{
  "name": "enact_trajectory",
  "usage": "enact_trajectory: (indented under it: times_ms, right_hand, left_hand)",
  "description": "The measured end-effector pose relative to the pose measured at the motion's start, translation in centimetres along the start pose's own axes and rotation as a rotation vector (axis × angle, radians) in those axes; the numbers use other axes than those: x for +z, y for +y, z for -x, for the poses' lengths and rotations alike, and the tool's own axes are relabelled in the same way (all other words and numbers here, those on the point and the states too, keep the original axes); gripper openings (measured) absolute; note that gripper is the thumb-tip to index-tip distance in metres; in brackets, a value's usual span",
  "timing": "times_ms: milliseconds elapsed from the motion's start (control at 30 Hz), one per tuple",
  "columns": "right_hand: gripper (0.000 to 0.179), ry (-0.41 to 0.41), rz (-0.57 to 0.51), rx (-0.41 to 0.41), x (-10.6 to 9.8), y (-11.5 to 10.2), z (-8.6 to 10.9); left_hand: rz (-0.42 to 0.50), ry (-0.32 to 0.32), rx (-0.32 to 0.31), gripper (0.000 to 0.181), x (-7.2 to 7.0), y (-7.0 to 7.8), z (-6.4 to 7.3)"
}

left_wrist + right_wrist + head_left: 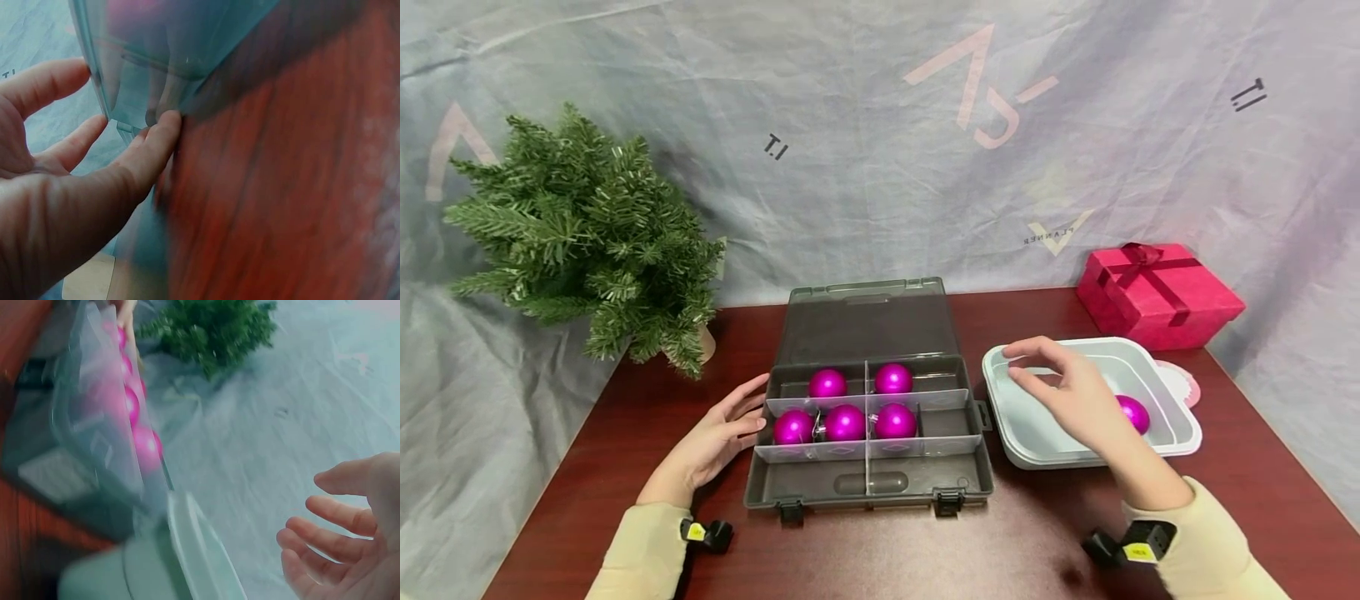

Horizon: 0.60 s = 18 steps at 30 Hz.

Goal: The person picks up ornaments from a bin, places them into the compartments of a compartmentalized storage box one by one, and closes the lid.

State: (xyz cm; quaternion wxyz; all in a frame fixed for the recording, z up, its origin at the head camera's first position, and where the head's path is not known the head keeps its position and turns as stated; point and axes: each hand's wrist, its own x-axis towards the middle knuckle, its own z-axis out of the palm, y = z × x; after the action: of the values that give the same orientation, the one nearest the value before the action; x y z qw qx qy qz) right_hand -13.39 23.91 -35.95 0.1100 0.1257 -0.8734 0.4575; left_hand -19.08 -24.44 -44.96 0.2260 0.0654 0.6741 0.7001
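Several shiny magenta Christmas baubles [845,423] sit in the back and middle rows of a grey see-through compartment box [805,479], its lid [868,325] tipped back. The front row holds none. My left hand [718,437] touches the box's left side with its fingertips; the left wrist view shows the fingers [165,134] against the clear wall. Over the pale plastic basin [1180,440] my right hand [1071,392] hovers with relaxed fingers and nothing in them. One magenta bauble [1133,414] lies in the basin, partly hidden behind the right forearm.
A small artificial fir tree [595,242] stands at the back left. At the back right is a red gift box [1161,296] with a ribbon bow. A pink and white round item [1183,383] shows partly behind the basin. A grey printed cloth [850,167] hangs behind the table.
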Motion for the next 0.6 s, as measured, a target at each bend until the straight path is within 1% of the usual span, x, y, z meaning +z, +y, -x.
enact_trajectory:
  times_ms: [200,333,467,600]
  right_hand:
    - [0.027,0.039,0.074,0.039,-3.1,2.2,1.1]
    - [0.029,0.062,0.094,0.073,-4.8,3.9,1.6]
    - [0.031,0.061,0.110,0.157,-6.0,5.7,2.2]
    - [0.033,0.039,0.149,0.219,-6.6,6.9,2.7]
  left_hand:
    - [-0.002,-0.004,0.004,0.076,-0.1,-0.1,0.0]
    - [-0.011,-0.006,0.004,0.076,-0.1,-0.2,0.0]
    - [-0.011,-0.001,-0.001,0.076,-0.1,-0.3,-0.1]
    - [-0.007,-0.004,0.001,0.077,-0.1,-0.3,-0.1]
